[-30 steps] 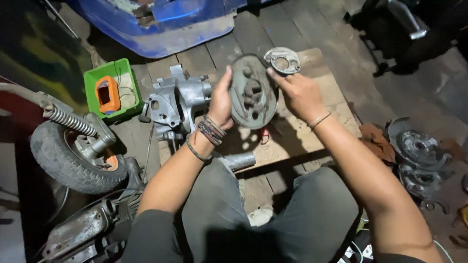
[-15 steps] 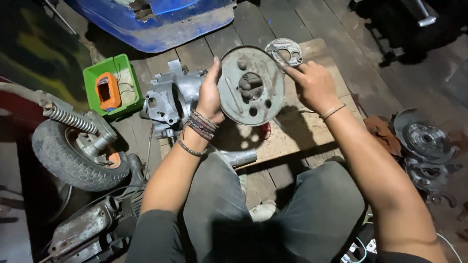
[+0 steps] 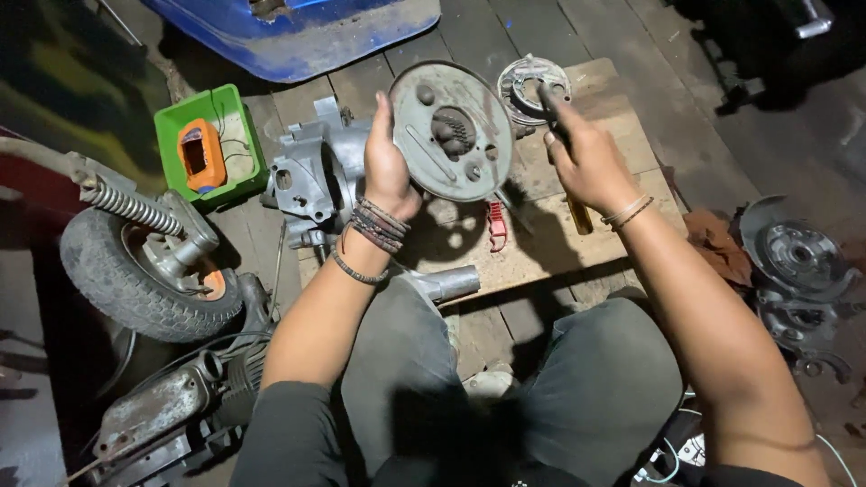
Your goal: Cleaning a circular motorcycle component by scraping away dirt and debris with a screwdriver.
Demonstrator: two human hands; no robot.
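Surface and room: we sit over a dark plank floor [image 3: 505, 27], dimly lit, with a pale wooden board [image 3: 541, 243] laid across it at centre. A blue tub [image 3: 298, 36] stands at 12 o'clock.

Held item: our left hand [image 3: 383, 167] grips a round grey metal backing plate [image 3: 451, 131] by its left rim, fingers closed around the edge, thumb on the face. The plate sits just above centre, raised off the board and tilted so its flat face turns up toward us; being a disc it has no clear long axis, though a thin bar on its face runs from about 10 to 4 o'clock.

Our right hand [image 3: 586, 162] is at 1 o'clock, closed around a tool with a yellowish handle [image 3: 579, 216] whose dark shaft points to 11 o'clock, toward a small round brake assembly [image 3: 532, 86] lying on the board.

Surroundings:
- grey engine casing [image 3: 311, 176], just left of the plate
- green tray [image 3: 207, 144] with an orange part inside, at 10 o'clock
- small tyred wheel [image 3: 135, 271] with a coil spring, at 9 o'clock
- small red clip [image 3: 496, 225] on the board under the plate
- metal hubs [image 3: 798, 257] at 3 o'clock
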